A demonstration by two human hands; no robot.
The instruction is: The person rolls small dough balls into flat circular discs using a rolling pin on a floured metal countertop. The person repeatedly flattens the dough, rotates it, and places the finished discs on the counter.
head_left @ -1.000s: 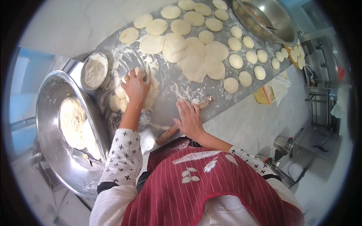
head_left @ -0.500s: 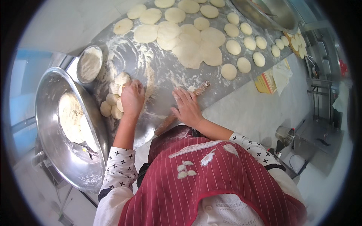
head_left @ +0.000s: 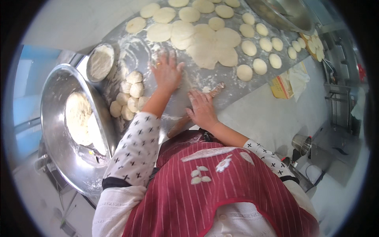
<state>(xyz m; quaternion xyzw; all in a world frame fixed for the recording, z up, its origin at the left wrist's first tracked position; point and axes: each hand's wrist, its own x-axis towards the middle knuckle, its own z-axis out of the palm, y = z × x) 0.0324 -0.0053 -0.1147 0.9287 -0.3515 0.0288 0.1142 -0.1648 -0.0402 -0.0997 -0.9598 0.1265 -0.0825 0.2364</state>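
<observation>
My left hand (head_left: 167, 73) lies palm down on the floured metal table (head_left: 138, 85), its fingers spread. Whether anything is under its palm is hidden. My right hand (head_left: 202, 107) rests flat across a wooden rolling pin (head_left: 217, 89), fingers stretched out and not wrapped round it. The pin slants from near my apron up to the right. Left of my left forearm sits a cluster of dough balls (head_left: 136, 90), dusted with flour. Beyond my hands, large flattened dough rounds (head_left: 205, 49) overlap one another.
A big steel bowl (head_left: 59, 158) holding flour stands at the left, beside a smaller flour bowl (head_left: 100, 63). Several small dough discs (head_left: 244, 73) lie at the right of the table. Another steel bowl (head_left: 282, 17) is at the far right. A yellow packet (head_left: 281, 85) lies beyond the edge.
My left hand has left the dough balls, moved right and forward, and gone from closed to spread flat on the table. My right hand stays on the rolling pin. The whole view has shifted slightly.
</observation>
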